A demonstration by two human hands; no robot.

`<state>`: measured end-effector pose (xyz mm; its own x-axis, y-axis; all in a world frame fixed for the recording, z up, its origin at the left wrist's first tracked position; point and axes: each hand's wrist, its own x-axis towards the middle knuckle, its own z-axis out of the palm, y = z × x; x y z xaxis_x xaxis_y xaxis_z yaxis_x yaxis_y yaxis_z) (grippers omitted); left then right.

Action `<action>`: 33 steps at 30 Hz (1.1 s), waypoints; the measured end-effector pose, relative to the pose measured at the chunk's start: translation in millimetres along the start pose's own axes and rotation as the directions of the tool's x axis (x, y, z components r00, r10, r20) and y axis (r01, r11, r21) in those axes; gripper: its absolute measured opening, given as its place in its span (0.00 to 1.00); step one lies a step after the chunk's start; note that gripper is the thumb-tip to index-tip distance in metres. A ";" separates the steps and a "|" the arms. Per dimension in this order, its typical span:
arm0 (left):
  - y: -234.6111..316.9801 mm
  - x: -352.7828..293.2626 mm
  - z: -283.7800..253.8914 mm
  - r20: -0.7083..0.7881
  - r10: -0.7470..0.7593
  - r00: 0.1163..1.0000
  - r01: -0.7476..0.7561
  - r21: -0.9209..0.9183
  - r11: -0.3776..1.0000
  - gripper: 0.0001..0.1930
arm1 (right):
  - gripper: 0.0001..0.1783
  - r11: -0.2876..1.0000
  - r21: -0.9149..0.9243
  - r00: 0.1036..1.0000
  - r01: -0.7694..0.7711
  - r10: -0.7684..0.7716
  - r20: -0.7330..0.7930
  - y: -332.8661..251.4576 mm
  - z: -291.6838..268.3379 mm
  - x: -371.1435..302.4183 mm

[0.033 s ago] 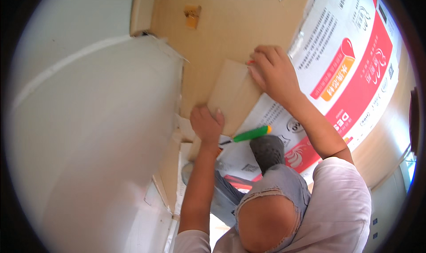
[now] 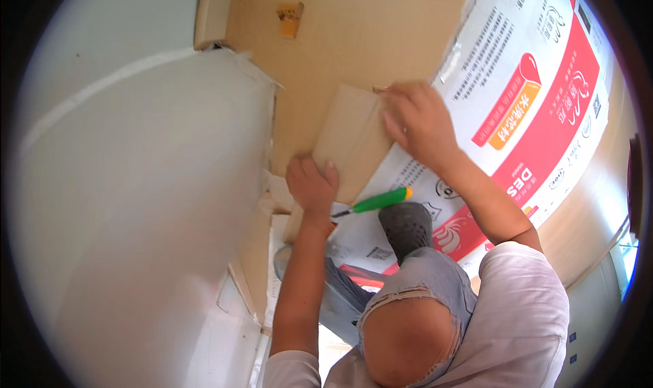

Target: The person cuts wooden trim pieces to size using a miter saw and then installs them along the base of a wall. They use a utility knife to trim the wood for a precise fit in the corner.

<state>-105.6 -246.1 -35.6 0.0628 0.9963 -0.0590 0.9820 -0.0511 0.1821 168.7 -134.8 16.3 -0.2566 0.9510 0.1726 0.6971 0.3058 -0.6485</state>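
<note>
A short, pale wood-coloured board strip (image 2: 350, 140) lies aslant on a larger wood-coloured panel (image 2: 354, 34). My left hand (image 2: 313, 184) grips the strip's near left edge, its thumb resting on top. At the strip's far right corner is my right hand (image 2: 418, 123), fingers pinched together round a thin, pencil-like stick with a reddish tip (image 2: 381, 89). Most of that stick is hidden by the fingers. A screwdriver-like tool with a green handle (image 2: 381, 200) and yellow end lies just right of my left hand, near the strip's near end.
White and red printed sheeting (image 2: 469, 95) spreads under and to the right of the strip. A pale grey upright surface (image 2: 149, 184) fills the left side. My dark shoe (image 2: 408, 231) rests on the sheeting beside the green handle. An orange-yellow patch (image 2: 289, 21) marks the far panel.
The view has shifted slightly. My right hand has tilted and come a little nearer to me, its stick tip still at the strip's far corner. My left hand keeps its hold.
</note>
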 end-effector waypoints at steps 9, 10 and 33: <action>-2.9 10.3 -7.1 0.058 -0.002 0.998 0.004 -0.047 0.999 0.20 | 0.18 0.959 0.113 0.775 0.258 -0.275 0.569 -69.4 28.2 -117.8; -2.9 12.5 -11.0 0.088 0.007 0.996 -0.001 -0.066 0.998 0.19 | 0.18 0.954 0.073 0.775 0.292 -0.281 0.566 -68.9 30.7 -119.5; 57.2 159.3 2.2 -0.077 0.597 0.799 -0.587 -0.318 0.745 0.18 | 0.24 0.942 0.221 0.936 -0.252 0.180 0.302 -9.3 59.8 153.9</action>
<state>-39.0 -90.5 -36.8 0.6224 0.7707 0.1367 0.6375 -0.6005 0.4827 82.6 5.9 4.6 -0.3173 0.9313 -0.1791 0.5733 0.0380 -0.8184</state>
